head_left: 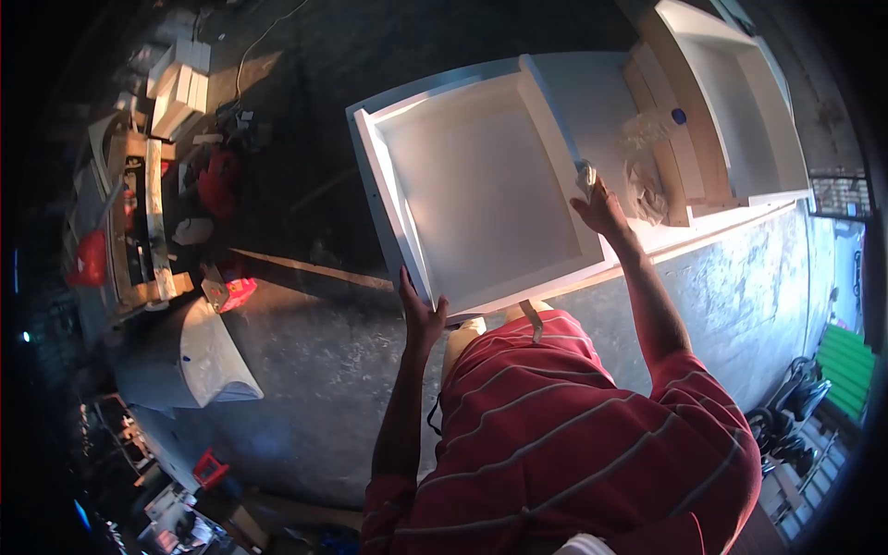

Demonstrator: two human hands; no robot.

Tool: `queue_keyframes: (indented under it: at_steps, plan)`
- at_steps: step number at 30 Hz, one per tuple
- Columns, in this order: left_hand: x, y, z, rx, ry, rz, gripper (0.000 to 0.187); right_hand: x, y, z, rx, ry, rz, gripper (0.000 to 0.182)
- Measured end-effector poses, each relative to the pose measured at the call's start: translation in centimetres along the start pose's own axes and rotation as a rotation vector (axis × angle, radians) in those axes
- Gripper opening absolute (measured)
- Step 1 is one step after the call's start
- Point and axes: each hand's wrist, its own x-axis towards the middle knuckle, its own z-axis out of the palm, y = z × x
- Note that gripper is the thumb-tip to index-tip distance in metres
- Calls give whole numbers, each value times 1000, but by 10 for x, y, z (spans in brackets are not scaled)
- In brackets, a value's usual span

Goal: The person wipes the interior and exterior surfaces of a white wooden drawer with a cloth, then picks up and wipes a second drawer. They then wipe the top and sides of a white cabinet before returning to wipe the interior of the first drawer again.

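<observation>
A white open box like a drawer lies on a white panel, its hollow side facing up. My left hand grips the box's near left corner, fingers along the outer side and thumb at the front edge. At the right side of the box my right hand is closed on a small pale crumpled thing, perhaps a cloth, which touches the box's right wall.
Clear crumpled plastic lies right of the box, beside stacked white drawers. Wooden pieces and a wooden frame stand at the left. A red crate-like object is at lower left.
</observation>
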Motion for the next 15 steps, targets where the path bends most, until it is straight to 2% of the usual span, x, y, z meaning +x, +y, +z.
queue_keyframes:
  at_steps: [2,4,5,7,8,9,11,12,13,14,15]
  plan:
    - [6,12,-1,57,23,-75,88,-6,1,-1,125,-4,67,56]
    - [14,4,1,14,47,-139,86,-9,-19,-14,58,223,-51,41]
    - [23,-2,3,-49,90,-199,85,-8,-35,-27,70,227,-41,41]
    - [39,-17,4,-5,95,-228,85,-7,-76,-51,278,348,22,27]
    - [41,-21,2,26,105,-262,85,-5,-94,-51,275,454,-123,19]
    - [44,-8,1,39,103,-266,85,0,-105,-36,600,424,-158,20]
    - [51,17,4,-31,133,-286,73,3,-138,-20,710,114,24,33]
    - [51,11,5,-24,133,-285,73,9,-145,9,717,126,-158,34]
    - [49,-1,5,-30,149,-235,70,14,-147,55,625,60,-273,32]
    - [48,-8,5,-38,165,-185,67,16,-149,97,598,97,-385,31]
    - [47,-8,6,-32,166,-185,67,18,-157,127,467,-44,-442,34]
